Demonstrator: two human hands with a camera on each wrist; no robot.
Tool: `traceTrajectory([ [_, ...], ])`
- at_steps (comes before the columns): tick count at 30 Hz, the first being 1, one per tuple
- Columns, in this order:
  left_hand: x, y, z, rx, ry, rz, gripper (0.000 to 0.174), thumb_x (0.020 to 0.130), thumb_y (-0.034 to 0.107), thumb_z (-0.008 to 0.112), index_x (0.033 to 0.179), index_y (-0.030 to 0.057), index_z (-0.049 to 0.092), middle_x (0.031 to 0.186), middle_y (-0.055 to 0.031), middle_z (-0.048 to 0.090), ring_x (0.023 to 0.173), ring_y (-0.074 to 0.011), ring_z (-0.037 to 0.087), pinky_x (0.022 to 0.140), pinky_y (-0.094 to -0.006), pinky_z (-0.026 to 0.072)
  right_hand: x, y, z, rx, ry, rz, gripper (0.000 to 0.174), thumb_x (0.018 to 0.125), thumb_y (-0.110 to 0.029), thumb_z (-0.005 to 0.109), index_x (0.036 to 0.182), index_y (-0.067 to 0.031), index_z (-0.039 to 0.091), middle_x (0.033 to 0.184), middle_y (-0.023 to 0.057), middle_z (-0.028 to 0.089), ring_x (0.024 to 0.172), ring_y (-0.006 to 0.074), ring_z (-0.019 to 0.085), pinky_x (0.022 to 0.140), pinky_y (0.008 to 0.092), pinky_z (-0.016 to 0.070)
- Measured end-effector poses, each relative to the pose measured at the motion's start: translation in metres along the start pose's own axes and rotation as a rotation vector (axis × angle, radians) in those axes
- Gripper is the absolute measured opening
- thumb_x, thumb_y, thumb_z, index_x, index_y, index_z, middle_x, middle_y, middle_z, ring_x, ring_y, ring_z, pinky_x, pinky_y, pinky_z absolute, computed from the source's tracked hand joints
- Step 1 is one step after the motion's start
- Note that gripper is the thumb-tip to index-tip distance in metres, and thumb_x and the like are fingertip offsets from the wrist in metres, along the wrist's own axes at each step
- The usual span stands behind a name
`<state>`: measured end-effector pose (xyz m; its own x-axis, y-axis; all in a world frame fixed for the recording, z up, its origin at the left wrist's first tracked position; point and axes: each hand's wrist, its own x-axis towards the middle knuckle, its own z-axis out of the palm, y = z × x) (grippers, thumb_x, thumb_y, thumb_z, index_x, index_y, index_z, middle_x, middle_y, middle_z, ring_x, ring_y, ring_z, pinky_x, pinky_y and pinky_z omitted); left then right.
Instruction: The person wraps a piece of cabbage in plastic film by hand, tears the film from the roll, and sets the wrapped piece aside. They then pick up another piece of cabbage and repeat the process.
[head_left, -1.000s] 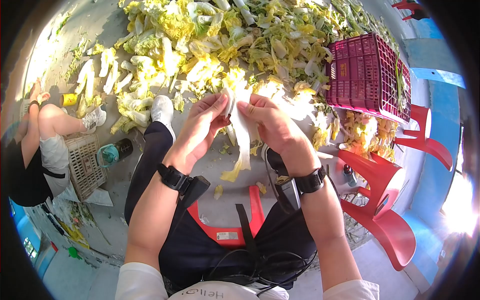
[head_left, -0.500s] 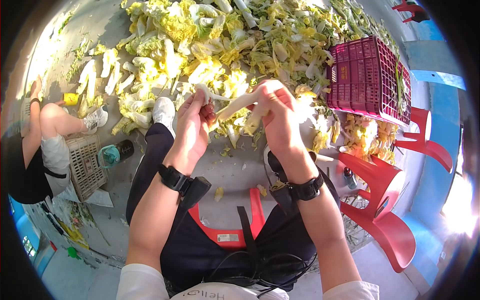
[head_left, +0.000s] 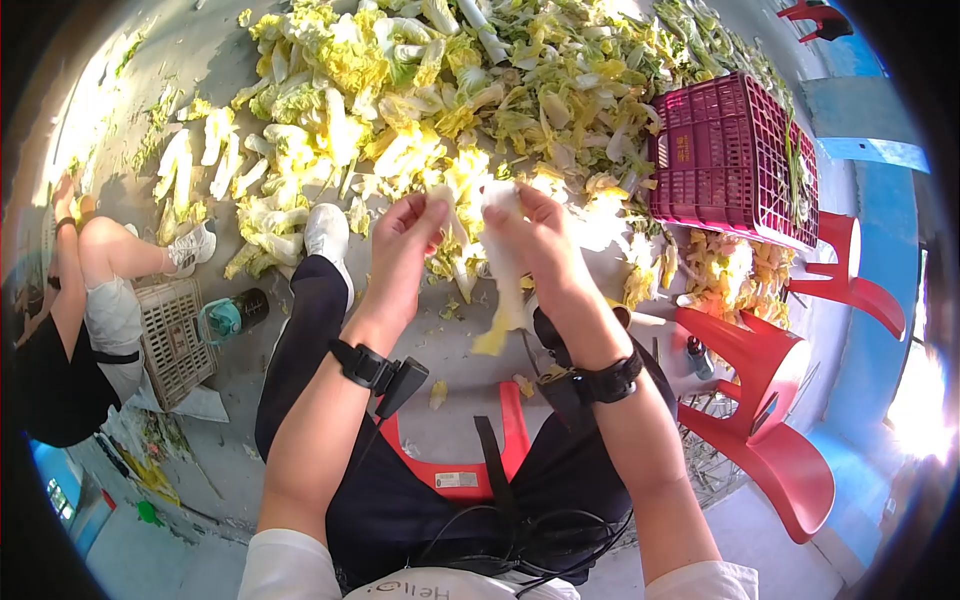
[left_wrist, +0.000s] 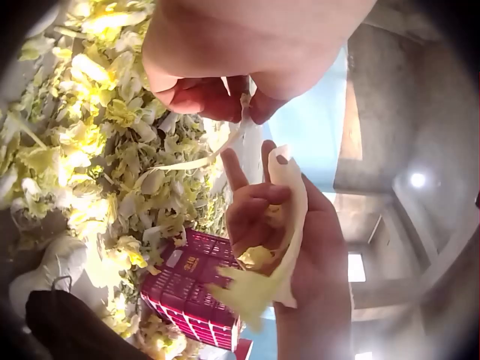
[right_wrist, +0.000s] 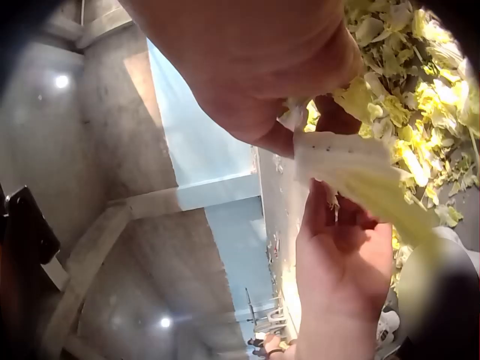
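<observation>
- Far left, a bottle (head_left: 248, 306) is just beside a cream crate (head_left: 172, 335).
- My left hand (head_left: 402, 258) pinches a thin pale strip (left_wrist: 199, 163).
- My right hand (head_left: 545, 245), well apart from the crates, pinches a pale leaf (head_left: 507, 265), yellow tip hanging down.
- Rightward, a magenta crate (head_left: 700, 155) stands by heaped leaves (head_left: 580, 110).

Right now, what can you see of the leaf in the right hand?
The leaf has a broad white stalk, smooth-looking with a few small dark specks, and a thin, ragged, pale yellow tip. The right hand pinches it near its white end; it curves slightly, its tip hanging free. The left hand looks apart from it.
</observation>
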<state>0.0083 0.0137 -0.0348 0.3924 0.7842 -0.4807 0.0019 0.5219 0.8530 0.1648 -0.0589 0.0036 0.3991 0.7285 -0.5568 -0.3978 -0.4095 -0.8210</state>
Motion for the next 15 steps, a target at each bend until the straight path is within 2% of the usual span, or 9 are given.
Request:
traceTrajectory([
  [1, -0.002, 0.001, 0.002, 0.027, -0.027, 0.016, 0.022, 0.097, 0.025, 0.070, 0.109, 0.0061, 0.068, 0.091, 0.0053, 0.064, 0.077, -0.0025, 0.053, 0.066, -0.0199, 0.0401, 0.003, 0.000, 0.001, -0.061, -0.028, 0.025, 0.040, 0.090, -0.019, 0.072, 0.122, 0.0017, 0.062, 0.096, 0.0054, 0.069, 0.081, 0.0111, 0.065, 0.071, 0.0273, 0.0531],
  [2, -0.004, 0.003, 0.005, 0.055, -0.053, 0.033, 0.021, 0.097, 0.023, 0.070, 0.108, 0.0053, 0.068, 0.090, 0.0051, 0.064, 0.077, -0.0026, 0.054, 0.066, -0.0199, 0.0406, 0.000, -0.003, -0.003, -0.044, -0.133, 0.024, 0.030, 0.089, -0.017, 0.071, 0.111, 0.0030, 0.069, 0.090, 0.0044, 0.070, 0.079, 0.0110, 0.065, 0.068, 0.0277, 0.0526],
  [4, -0.008, 0.008, 0.007, 0.072, -0.076, 0.029, 0.025, 0.096, 0.020, 0.071, 0.112, 0.0014, 0.066, 0.092, 0.0030, 0.064, 0.081, -0.0039, 0.056, 0.068, -0.0207, 0.0432, 0.001, -0.007, -0.007, -0.111, -0.213, 0.032, 0.028, 0.088, -0.016, 0.070, 0.108, 0.0027, 0.070, 0.090, 0.0050, 0.071, 0.077, 0.0110, 0.065, 0.067, 0.0277, 0.0522],
  [6, -0.012, 0.009, 0.010, 0.090, -0.081, 0.067, 0.028, 0.098, 0.024, 0.069, 0.117, 0.0034, 0.064, 0.097, 0.0021, 0.064, 0.082, -0.0047, 0.056, 0.071, -0.0218, 0.0430, -0.001, -0.010, -0.007, -0.143, -0.225, 0.036, 0.025, 0.086, -0.015, 0.070, 0.104, 0.0016, 0.072, 0.089, 0.0053, 0.071, 0.076, 0.0108, 0.064, 0.066, 0.0282, 0.0520],
  [9, -0.011, 0.005, 0.011, 0.085, -0.083, 0.125, 0.038, 0.099, 0.030, 0.068, 0.124, 0.0034, 0.060, 0.104, -0.0003, 0.064, 0.083, -0.0065, 0.057, 0.072, -0.0221, 0.0437, 0.004, -0.012, -0.011, -0.179, -0.053, 0.008, 0.025, 0.089, -0.019, 0.071, 0.106, 0.0004, 0.071, 0.088, 0.0034, 0.070, 0.078, 0.0096, 0.064, 0.068, 0.0273, 0.0515],
  [11, -0.010, 0.007, 0.010, 0.051, -0.015, 0.128, 0.041, 0.098, 0.031, 0.070, 0.124, 0.0002, 0.059, 0.102, -0.0021, 0.063, 0.082, -0.0073, 0.057, 0.071, -0.0212, 0.0452, 0.011, -0.018, -0.028, 0.036, 0.139, -0.231, 0.024, 0.094, -0.019, 0.070, 0.110, -0.0018, 0.068, 0.092, 0.0022, 0.069, 0.081, 0.0096, 0.063, 0.071, 0.0269, 0.0513],
  [12, -0.010, 0.006, 0.007, 0.101, -0.037, 0.107, 0.039, 0.100, 0.036, 0.065, 0.127, 0.0074, 0.059, 0.106, 0.0003, 0.065, 0.085, -0.0067, 0.057, 0.074, -0.0231, 0.0421, 0.017, -0.023, -0.035, 0.143, 0.266, -0.344, 0.021, 0.095, -0.018, 0.070, 0.111, -0.0034, 0.067, 0.093, 0.0013, 0.069, 0.081, 0.0098, 0.063, 0.072, 0.0270, 0.0513],
  [13, -0.008, 0.005, 0.004, 0.101, -0.053, 0.104, 0.039, 0.101, 0.037, 0.064, 0.126, 0.0074, 0.060, 0.106, 0.0001, 0.066, 0.085, -0.0068, 0.057, 0.074, -0.0232, 0.0419, 0.022, -0.028, -0.042, 0.250, 0.393, -0.452, 0.019, 0.096, -0.017, 0.069, 0.111, -0.0050, 0.066, 0.094, 0.0004, 0.068, 0.082, 0.0100, 0.063, 0.073, 0.0270, 0.0513],
  [15, -0.006, 0.003, 0.001, 0.101, -0.091, 0.087, 0.040, 0.101, 0.039, 0.062, 0.125, 0.0074, 0.062, 0.105, -0.0004, 0.067, 0.086, -0.0068, 0.057, 0.075, -0.0235, 0.0416, 0.033, -0.023, -0.061, 0.308, 0.468, -0.389, 0.014, 0.098, -0.011, 0.064, 0.111, -0.0072, 0.068, 0.100, 0.0000, 0.068, 0.087, 0.0117, 0.064, 0.072, 0.0279, 0.0526],
])
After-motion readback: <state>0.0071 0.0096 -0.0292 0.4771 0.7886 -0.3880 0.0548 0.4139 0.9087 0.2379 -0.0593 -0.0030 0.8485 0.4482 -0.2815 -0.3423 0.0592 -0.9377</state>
